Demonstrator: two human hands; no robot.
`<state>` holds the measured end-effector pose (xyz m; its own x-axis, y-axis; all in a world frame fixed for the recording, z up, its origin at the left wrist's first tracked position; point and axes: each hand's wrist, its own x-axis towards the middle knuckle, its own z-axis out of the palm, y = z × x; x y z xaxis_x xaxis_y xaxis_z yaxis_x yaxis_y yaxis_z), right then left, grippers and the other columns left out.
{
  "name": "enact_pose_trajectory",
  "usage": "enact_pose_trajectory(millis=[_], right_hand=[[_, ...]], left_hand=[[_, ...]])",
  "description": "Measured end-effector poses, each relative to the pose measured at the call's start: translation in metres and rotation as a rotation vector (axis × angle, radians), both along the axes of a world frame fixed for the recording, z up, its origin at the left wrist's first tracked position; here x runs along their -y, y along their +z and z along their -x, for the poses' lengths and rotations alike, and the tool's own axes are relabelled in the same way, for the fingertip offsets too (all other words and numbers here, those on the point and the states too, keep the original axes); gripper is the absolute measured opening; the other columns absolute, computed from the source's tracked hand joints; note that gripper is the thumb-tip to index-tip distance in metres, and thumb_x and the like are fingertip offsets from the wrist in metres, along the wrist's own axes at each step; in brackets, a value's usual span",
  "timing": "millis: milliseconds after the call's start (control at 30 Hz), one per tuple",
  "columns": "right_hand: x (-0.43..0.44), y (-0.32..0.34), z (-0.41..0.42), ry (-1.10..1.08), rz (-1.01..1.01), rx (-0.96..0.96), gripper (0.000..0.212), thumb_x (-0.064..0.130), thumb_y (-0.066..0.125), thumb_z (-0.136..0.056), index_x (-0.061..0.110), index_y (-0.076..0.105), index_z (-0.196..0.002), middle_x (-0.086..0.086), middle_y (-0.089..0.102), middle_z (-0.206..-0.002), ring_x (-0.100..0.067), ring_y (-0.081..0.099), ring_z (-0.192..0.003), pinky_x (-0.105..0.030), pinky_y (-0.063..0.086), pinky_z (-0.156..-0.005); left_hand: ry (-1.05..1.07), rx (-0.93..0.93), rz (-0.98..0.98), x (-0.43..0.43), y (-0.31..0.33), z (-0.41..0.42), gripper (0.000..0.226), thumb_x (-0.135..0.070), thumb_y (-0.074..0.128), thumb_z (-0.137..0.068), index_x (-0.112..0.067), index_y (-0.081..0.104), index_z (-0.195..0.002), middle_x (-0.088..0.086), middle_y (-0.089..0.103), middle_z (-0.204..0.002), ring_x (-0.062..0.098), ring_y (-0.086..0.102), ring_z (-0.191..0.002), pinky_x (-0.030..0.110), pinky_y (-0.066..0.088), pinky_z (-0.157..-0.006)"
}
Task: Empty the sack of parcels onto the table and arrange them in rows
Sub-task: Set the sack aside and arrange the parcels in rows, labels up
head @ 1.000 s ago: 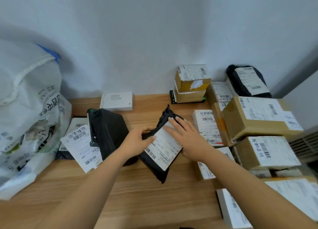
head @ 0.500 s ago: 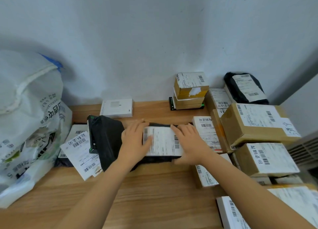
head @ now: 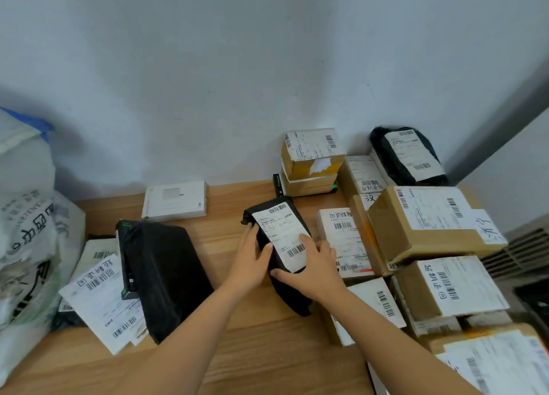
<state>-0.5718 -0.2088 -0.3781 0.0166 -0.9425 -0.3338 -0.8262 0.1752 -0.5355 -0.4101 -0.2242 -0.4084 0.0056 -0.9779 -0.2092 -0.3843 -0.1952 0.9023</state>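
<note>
1. The black parcel [head: 292, 298] lies flat on the counter [head: 237, 350], set at a slant; its white label [head: 283, 231] faces up; one end points toward the wall, the other toward me.
2. My left hand [head: 252, 258] grips its left edge, thumb on top and fingers down the side; my right hand [head: 312, 268] rests on the label, fingers laid fairly straight, thumb spread along the label's near edge; my hands are apart, the parcel between them.
3. Just to the right lies a white-labelled parcel [head: 344, 240]; whether the two touch I cannot tell; beyond it, cardboard boxes [head: 427, 222] sit packed together toward the right edge.
4. Against the wall behind stand two small stacked boxes [head: 312, 157]; a flat white box [head: 175, 200] lies further left.
5. Well to the left, a larger black parcel [head: 160, 272] lies over some labelled flat parcels [head: 101, 299]; the white sack [head: 23, 246] stands at the far left, just beside them.
</note>
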Motion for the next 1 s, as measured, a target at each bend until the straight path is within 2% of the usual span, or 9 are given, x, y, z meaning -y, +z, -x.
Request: enact_pose_trajectory(millis=[100, 233, 333, 467, 633, 700, 800, 867, 1000], right_hand=[[0.009, -0.012, 0.000, -0.036, -0.026, -0.086, 0.106, 0.075, 0.065, -0.066, 0.025, 0.019, -0.148, -0.007, 0.026, -0.134, -0.027, 0.023, -0.127, -0.039, 0.035, -0.104], [0.019, -0.030, -0.001, 0.130, -0.059, -0.307, 0.092, 0.072, 0.057, -0.074, 0.026, 0.024, -0.147, -0.011, 0.021, -0.142, -0.031, 0.026, -0.126, -0.040, 0.029, -0.107], [0.029, -0.040, 0.006, 0.233, -0.005, -0.340, 0.078, 0.060, 0.060, -0.081, 0.025, 0.030, -0.143, -0.010, 0.024, -0.143, -0.028, 0.030, -0.124, -0.037, 0.032, -0.104], [0.040, -0.048, 0.015, 0.279, 0.034, -0.342, 0.068, 0.049, 0.066, -0.082, 0.022, 0.036, -0.136, -0.009, 0.032, -0.136, -0.025, 0.035, -0.117, -0.034, 0.037, -0.098], [0.043, -0.048, 0.015, 0.298, 0.010, -0.360, 0.071, 0.049, 0.065, -0.084, 0.021, 0.032, -0.141, -0.011, 0.030, -0.139, -0.027, 0.033, -0.122, -0.034, 0.036, -0.101], [0.043, -0.041, 0.013, 0.315, 0.020, -0.360, 0.068, 0.050, 0.064, -0.084, 0.019, 0.036, -0.138, -0.010, 0.034, -0.136, -0.026, 0.036, -0.120, -0.034, 0.037, -0.100], [0.039, -0.027, 0.006, 0.373, 0.101, -0.339, 0.059, 0.050, 0.063, -0.085, 0.018, 0.046, -0.132, -0.007, 0.043, -0.130, -0.025, 0.041, -0.118, -0.034, 0.038, -0.099], [0.034, -0.017, -0.003, 0.432, 0.166, -0.326, 0.051, 0.044, 0.062, -0.087, 0.017, 0.050, -0.129, -0.005, 0.047, -0.127, -0.024, 0.043, -0.116, -0.034, 0.038, -0.098], [0.019, 0.003, -0.028, 0.552, 0.282, -0.287, 0.031, 0.029, 0.058, -0.091, 0.016, 0.055, -0.119, -0.004, 0.053, -0.117, -0.022, 0.046, -0.108, -0.032, 0.036, -0.091]], left_hand=[[-0.097, 0.033, -0.037, 0.018, -0.015, 0.006, 0.057, -0.013, 0.049, -0.098, -0.026, 0.029, -0.149, -0.007, 0.028, -0.155, 0.012, 0.023, -0.143, 0.038, 0.025, -0.118], [-0.252, -0.001, -0.089, 0.034, -0.034, 0.018, 0.053, -0.007, 0.047, -0.095, -0.033, 0.038, -0.140, -0.007, 0.043, -0.146, 0.012, 0.039, -0.135, 0.029, 0.036, -0.110], [-0.298, 0.061, -0.076, 0.041, -0.049, 0.018, 0.056, -0.011, 0.054, -0.093, -0.029, 0.037, -0.144, -0.009, 0.042, -0.146, 0.008, 0.039, -0.134, 0.028, 0.035, -0.110], [-0.281, 0.146, -0.045, 0.041, -0.060, 0.021, 0.067, -0.015, 0.063, -0.089, -0.023, 0.032, -0.148, -0.002, 0.038, -0.148, 0.013, 0.037, -0.134, 0.037, 0.038, -0.110], [-0.262, 0.241, 0.010, 0.040, -0.056, 0.025, 0.061, -0.012, 0.063, -0.089, -0.017, 0.037, -0.144, 0.004, 0.043, -0.140, 0.016, 0.042, -0.127, 0.027, 0.037, -0.106], [-0.269, 0.334, 0.043, 0.038, -0.048, 0.020, 0.049, -0.016, 0.062, -0.090, -0.016, 0.045, -0.136, 0.004, 0.049, -0.131, 0.019, 0.048, -0.120, 0.024, 0.040, -0.097], [-0.267, 0.559, 0.144, 0.027, -0.027, 0.006, 0.026, -0.025, 0.058, -0.090, -0.016, 0.055, -0.114, 0.002, 0.058, -0.107, 0.021, 0.055, -0.098, 0.034, 0.047, -0.078], [-0.262, 0.701, 0.225, 0.013, -0.009, -0.009, 0.019, -0.027, 0.053, -0.091, -0.016, 0.057, -0.106, 0.000, 0.060, -0.097, 0.020, 0.055, -0.090, 0.035, 0.047, -0.071], [-0.228, 0.913, 0.415, -0.030, 0.022, -0.046, 0.009, -0.026, 0.059, -0.085, -0.017, 0.059, -0.084, -0.003, 0.058, -0.072, 0.018, 0.055, -0.067, 0.029, 0.032, -0.057]])
